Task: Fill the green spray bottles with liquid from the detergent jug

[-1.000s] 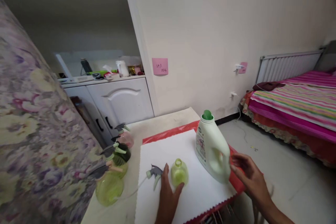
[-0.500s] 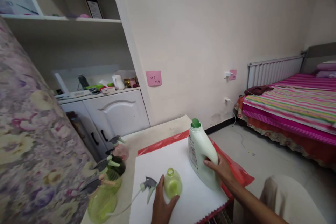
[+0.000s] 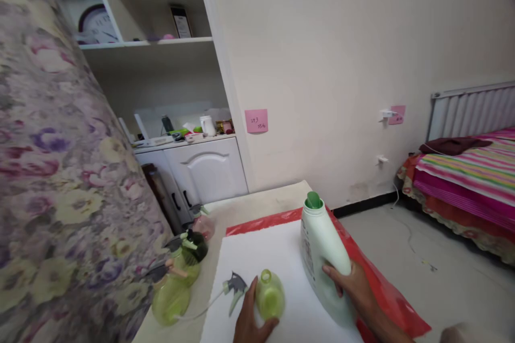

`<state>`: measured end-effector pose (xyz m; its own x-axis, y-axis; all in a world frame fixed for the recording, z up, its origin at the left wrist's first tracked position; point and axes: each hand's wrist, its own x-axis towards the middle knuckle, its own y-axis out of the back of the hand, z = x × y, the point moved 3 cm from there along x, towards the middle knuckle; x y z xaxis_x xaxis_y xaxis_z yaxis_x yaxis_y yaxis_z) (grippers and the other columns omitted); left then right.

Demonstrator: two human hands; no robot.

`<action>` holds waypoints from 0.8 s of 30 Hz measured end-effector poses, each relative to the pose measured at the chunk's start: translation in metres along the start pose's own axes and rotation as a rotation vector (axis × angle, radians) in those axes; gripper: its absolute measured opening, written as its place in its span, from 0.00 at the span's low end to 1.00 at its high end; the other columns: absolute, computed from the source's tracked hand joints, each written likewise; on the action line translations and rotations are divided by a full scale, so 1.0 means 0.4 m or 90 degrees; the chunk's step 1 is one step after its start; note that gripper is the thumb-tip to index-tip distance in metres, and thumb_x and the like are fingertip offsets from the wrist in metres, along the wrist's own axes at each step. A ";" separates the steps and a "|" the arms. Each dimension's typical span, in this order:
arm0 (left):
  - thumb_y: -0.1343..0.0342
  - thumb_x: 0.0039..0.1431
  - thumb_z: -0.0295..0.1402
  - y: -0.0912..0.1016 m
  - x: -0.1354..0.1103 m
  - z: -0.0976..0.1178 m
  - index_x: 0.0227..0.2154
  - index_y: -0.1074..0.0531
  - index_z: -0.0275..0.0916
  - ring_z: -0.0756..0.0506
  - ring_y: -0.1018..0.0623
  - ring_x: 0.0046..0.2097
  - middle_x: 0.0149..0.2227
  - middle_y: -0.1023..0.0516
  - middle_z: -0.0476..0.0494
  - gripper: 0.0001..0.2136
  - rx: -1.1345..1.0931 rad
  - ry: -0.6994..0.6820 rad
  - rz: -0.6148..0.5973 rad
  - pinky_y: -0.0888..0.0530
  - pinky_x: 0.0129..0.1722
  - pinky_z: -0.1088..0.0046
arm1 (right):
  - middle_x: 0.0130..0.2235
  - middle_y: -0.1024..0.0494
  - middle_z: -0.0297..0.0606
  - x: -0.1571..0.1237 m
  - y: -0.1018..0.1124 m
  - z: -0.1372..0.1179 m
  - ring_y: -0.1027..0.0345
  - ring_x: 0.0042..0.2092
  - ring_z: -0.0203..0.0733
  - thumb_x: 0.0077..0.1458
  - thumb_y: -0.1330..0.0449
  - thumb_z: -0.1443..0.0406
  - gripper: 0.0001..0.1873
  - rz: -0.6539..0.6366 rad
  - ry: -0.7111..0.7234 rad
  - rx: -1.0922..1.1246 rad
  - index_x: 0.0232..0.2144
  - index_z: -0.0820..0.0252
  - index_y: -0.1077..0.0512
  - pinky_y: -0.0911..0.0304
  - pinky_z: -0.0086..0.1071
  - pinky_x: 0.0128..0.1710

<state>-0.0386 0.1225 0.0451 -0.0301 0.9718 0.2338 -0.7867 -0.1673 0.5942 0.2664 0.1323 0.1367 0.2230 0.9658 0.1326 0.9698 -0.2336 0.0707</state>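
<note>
A small translucent yellow-green spray bottle (image 3: 270, 296) stands with its neck uncovered on a white sheet (image 3: 257, 246). My left hand (image 3: 253, 315) curves around its near left side, thumb in front and fingers behind. The bottle's sprayer head (image 3: 235, 285), grey and pale green, lies just left of that hand, its thin tube trailing left. To the right, my right hand (image 3: 349, 281) grips a large pale-green detergent jug (image 3: 322, 246) by its side handle. The jug is uncapped, a green spout (image 3: 313, 200) showing in its mouth. It leans slightly, its base on or near the sheet.
Several spray bottles with sprayers, among them a yellow-green one (image 3: 171, 300) and a pink one (image 3: 204, 225), line the table's left side. Red plastic (image 3: 386, 289) lies under the sheet. A floral curtain (image 3: 80, 171) hangs left; a bed (image 3: 462, 193) stands right.
The view has turned left, so the room shifts right. Both hands keep their hold on the bottle and the jug, which stay in much the same places on the sheet.
</note>
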 end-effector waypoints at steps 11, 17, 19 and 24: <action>0.38 0.44 0.29 0.006 -0.024 0.047 0.64 0.48 0.35 0.40 0.42 0.66 0.66 0.42 0.35 0.43 0.001 0.052 -0.010 0.47 0.66 0.62 | 0.11 0.35 0.26 0.115 0.093 -0.078 0.42 0.17 0.38 0.41 0.33 0.51 0.18 -0.055 0.008 -0.031 0.21 0.57 0.32 0.44 0.31 0.19; 0.36 0.45 0.34 0.014 -0.038 0.054 0.63 0.45 0.37 0.38 0.41 0.66 0.66 0.41 0.34 0.41 -0.004 0.032 -0.005 0.46 0.65 0.60 | 0.10 0.35 0.28 0.120 0.135 -0.032 0.41 0.18 0.37 0.42 0.34 0.49 0.22 -0.048 0.005 -0.041 0.17 0.56 0.35 0.43 0.31 0.21; 0.36 0.47 0.36 0.023 -0.041 0.061 0.62 0.43 0.37 0.37 0.39 0.65 0.64 0.38 0.34 0.39 -0.011 0.018 0.021 0.44 0.65 0.58 | 0.10 0.35 0.28 0.114 0.145 -0.017 0.42 0.18 0.38 0.41 0.34 0.48 0.22 -0.055 -0.009 -0.044 0.18 0.57 0.35 0.43 0.31 0.21; 0.39 0.52 0.38 0.052 -0.023 0.131 0.58 0.37 0.40 0.37 0.35 0.62 0.61 0.33 0.36 0.29 -0.025 0.007 0.114 0.41 0.62 0.55 | 0.11 0.36 0.26 0.100 0.174 -0.023 0.42 0.18 0.37 0.41 0.34 0.47 0.22 -0.070 -0.026 -0.053 0.21 0.58 0.33 0.43 0.31 0.21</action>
<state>-0.0224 0.1014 0.0957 -0.1787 0.9289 0.3243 -0.7918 -0.3315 0.5131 0.3419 0.1536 0.1561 0.1214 0.9895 0.0787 0.9773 -0.1330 0.1652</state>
